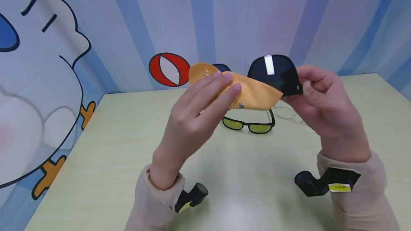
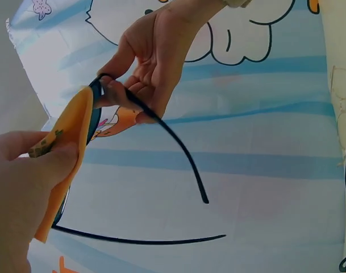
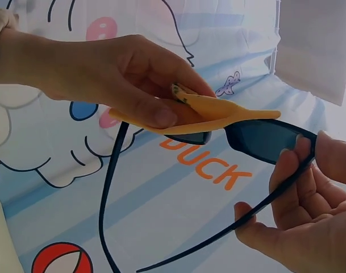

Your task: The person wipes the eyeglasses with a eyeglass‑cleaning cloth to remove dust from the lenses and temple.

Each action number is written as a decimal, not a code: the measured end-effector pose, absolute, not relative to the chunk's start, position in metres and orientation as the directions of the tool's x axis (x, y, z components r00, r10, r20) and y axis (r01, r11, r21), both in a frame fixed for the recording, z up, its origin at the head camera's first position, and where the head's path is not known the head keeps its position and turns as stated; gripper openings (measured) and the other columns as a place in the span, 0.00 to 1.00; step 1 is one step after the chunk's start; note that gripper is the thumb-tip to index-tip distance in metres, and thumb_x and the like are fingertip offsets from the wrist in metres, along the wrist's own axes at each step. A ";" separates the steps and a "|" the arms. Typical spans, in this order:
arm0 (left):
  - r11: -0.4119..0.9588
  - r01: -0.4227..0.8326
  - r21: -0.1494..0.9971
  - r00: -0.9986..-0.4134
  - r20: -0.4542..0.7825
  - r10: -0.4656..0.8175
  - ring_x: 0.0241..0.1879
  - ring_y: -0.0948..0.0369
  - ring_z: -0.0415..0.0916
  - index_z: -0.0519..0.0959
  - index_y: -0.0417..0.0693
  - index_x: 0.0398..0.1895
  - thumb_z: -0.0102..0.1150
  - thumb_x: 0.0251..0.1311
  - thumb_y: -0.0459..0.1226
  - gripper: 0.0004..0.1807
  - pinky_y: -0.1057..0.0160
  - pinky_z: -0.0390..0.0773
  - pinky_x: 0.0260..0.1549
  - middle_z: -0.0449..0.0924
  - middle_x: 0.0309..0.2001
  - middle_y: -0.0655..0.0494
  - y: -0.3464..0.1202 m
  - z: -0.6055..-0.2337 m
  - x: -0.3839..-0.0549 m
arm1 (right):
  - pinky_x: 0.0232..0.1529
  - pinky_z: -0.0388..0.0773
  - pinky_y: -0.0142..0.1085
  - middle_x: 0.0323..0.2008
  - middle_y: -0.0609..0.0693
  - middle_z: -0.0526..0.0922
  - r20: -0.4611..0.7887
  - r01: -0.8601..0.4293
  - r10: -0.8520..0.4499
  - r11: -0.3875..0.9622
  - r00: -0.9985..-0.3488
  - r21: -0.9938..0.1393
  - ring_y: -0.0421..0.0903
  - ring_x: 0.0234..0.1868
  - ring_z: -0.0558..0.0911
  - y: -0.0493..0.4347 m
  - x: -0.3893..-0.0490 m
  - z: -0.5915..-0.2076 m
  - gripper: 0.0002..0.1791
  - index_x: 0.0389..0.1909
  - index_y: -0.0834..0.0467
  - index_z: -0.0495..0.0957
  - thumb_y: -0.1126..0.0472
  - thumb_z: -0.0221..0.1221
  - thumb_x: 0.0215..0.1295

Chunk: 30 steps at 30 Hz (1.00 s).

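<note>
Dark-lensed black sunglasses [image 1: 287, 70] are held up above the table, temples unfolded in both wrist views. My right hand [image 1: 334, 106] pinches their frame at the right end, beside the hinge. An orange cloth [image 1: 258, 95] with small printed figures is folded over the left part of the sunglasses. My left hand [image 1: 196, 117] grips that cloth, fingers on one face and thumb on the other, with the lens pressed in it. In the right wrist view the cloth [image 3: 218, 111] covers most of one lens, while the other lens [image 3: 258, 139] shows bare.
Black-framed glasses with yellow lenses [image 1: 260, 128] lie on the pale table [image 1: 122, 152], below and behind the cloth. Thin wire-rimmed glasses [image 1: 285, 118] lie to their right, partly behind my right hand. A striped blue backdrop [image 1: 257, 17] with cartoon figures stands behind and at left.
</note>
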<state>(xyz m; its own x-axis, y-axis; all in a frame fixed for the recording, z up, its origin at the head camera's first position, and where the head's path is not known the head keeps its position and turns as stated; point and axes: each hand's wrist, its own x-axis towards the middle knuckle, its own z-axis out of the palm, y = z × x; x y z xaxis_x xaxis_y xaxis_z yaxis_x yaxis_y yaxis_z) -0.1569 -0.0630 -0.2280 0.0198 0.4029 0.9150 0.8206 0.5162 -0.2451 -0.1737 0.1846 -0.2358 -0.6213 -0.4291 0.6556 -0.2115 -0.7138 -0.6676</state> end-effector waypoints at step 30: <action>0.341 0.620 0.707 -0.784 0.535 0.316 0.37 0.63 0.77 0.81 0.40 0.47 0.59 0.58 0.28 0.14 0.69 0.78 0.27 0.82 0.44 0.51 -0.076 -0.240 -0.166 | 0.46 0.77 0.29 0.42 0.54 0.82 0.725 -0.757 -0.222 0.141 -0.652 -0.638 0.45 0.44 0.80 0.181 -0.171 -0.230 0.16 0.46 0.68 0.79 0.79 0.59 0.55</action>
<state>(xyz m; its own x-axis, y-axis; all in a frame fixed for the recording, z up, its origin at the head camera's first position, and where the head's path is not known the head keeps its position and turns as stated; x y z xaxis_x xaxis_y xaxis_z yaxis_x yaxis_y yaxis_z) -0.1661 -0.0763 -0.2395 -0.7837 0.3159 0.5348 0.6198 0.3415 0.7066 -0.1712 0.1811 -0.2301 -0.6523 -0.2219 0.7248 -0.7569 0.1410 -0.6381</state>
